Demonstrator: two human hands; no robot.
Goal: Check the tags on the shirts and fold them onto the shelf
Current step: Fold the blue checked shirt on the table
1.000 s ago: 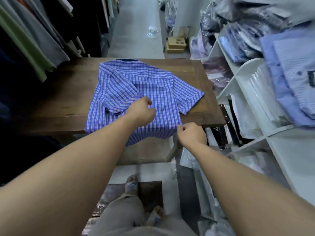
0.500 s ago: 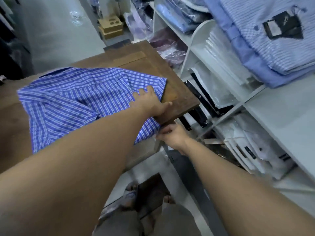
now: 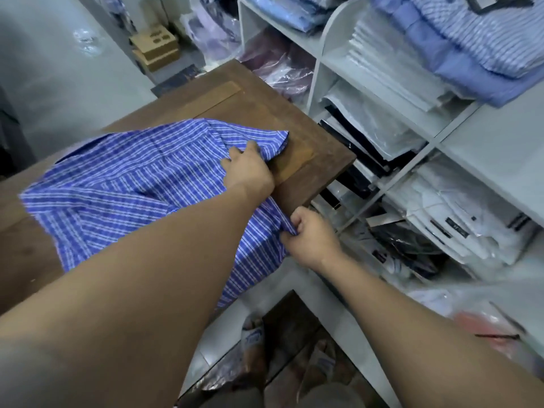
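Note:
A blue-and-white checked shirt (image 3: 126, 184) lies spread on a dark wooden table (image 3: 312, 139), its lower hem hanging over the near edge. My left hand (image 3: 248, 169) grips the shirt's right sleeve near the table's right side, bunching the cloth. My right hand (image 3: 309, 237) pinches the hanging hem at the shirt's lower right corner, below the table edge. A white shelf unit (image 3: 482, 134) stands to the right, its bare top surface beside folded blue striped shirts (image 3: 477, 39).
The shelf's compartments hold bagged shirts (image 3: 459, 219) in white and dark colours. Cardboard boxes (image 3: 156, 48) and plastic-wrapped garments (image 3: 276, 69) sit on the floor beyond the table. My sandalled feet (image 3: 256, 340) stand on a dark mat below.
My left hand has gone from lying flat on the sleeve to gripping and bunching it. My right hand has closed on the hem corner. The view has swung further right toward the shelves.

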